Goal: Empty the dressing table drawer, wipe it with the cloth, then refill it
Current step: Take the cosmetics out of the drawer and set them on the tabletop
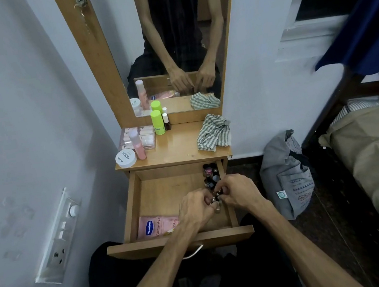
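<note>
The drawer (166,191) stands pulled out and partly emptied; your left hand (197,207) and right hand (237,191) meet at its right side, fingers curled and pinching small bottles (215,200), though exactly which one each hand holds cannot be told. A cluster of nail polish bottles (210,174) and a pink Vaseline sachet (156,225) remain inside. On the tabletop (178,145) sit a green bottle (157,122), a pink bottle (138,145) and a white jar (125,158); the striped cloth (212,132) lies untouched, so wiping and refilling appear outstanding.
</note>
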Action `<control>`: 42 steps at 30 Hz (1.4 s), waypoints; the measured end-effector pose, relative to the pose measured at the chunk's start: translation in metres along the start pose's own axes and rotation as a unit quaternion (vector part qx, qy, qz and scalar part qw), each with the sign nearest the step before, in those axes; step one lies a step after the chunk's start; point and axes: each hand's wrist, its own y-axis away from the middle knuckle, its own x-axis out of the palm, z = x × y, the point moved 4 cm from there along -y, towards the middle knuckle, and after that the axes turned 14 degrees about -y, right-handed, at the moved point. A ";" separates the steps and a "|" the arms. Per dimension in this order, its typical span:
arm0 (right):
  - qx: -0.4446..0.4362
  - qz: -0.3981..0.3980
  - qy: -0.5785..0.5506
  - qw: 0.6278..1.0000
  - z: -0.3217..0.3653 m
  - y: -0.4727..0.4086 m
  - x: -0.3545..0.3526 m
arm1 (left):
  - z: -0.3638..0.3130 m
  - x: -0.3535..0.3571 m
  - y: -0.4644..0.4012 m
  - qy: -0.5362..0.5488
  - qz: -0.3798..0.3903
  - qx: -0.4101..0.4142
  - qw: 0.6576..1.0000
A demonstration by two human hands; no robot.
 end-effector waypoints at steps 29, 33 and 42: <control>-0.092 -0.081 -0.102 0.987 0.086 -0.118 -0.100 | 0.024 -0.189 -0.112 -0.052 -0.198 -0.019 0.979; -0.089 -0.085 -0.089 0.988 0.083 -0.149 -0.107 | 0.027 -0.190 -0.140 -0.061 -0.213 -0.048 0.974; -0.095 -0.081 -0.072 0.990 0.081 -0.190 -0.105 | 0.040 -0.186 -0.181 -0.067 -0.213 -0.088 0.971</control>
